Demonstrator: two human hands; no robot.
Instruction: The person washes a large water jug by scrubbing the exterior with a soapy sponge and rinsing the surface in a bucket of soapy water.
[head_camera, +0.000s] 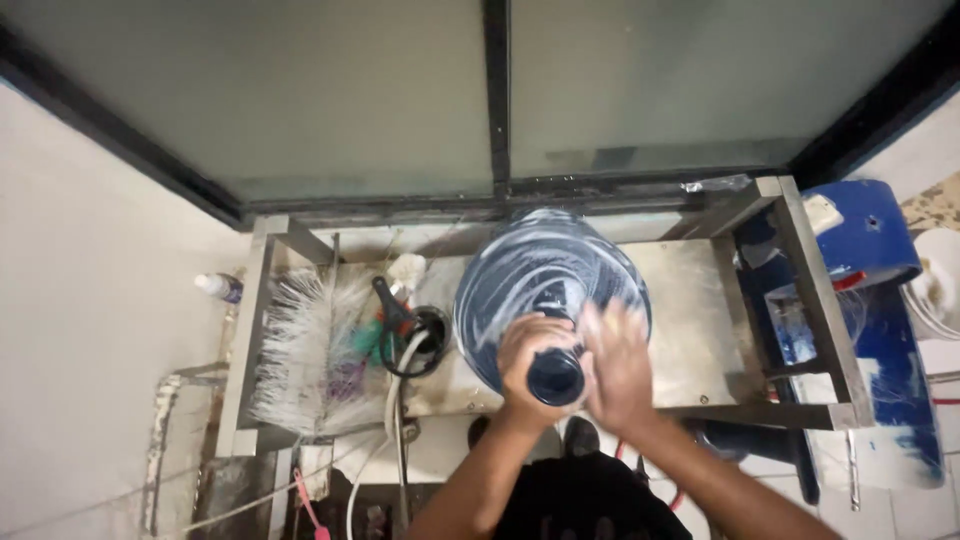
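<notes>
The left hand (532, 352) is wrapped tight around the neck of the big soapy water bottle (545, 285). The right hand (617, 362) presses flat and open on the bottle's side, blurry. The bottle stands mid-bench (690, 330), near the front edge, right of a white bristle brush (305, 345).

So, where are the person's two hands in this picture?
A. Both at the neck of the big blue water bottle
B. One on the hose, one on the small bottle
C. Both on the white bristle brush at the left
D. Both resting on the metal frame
A: the left hand wraps the neck of the big blue water bottle, and the right hand, blurred, is beside it at the neck, away from the white bristle brush.
</notes>
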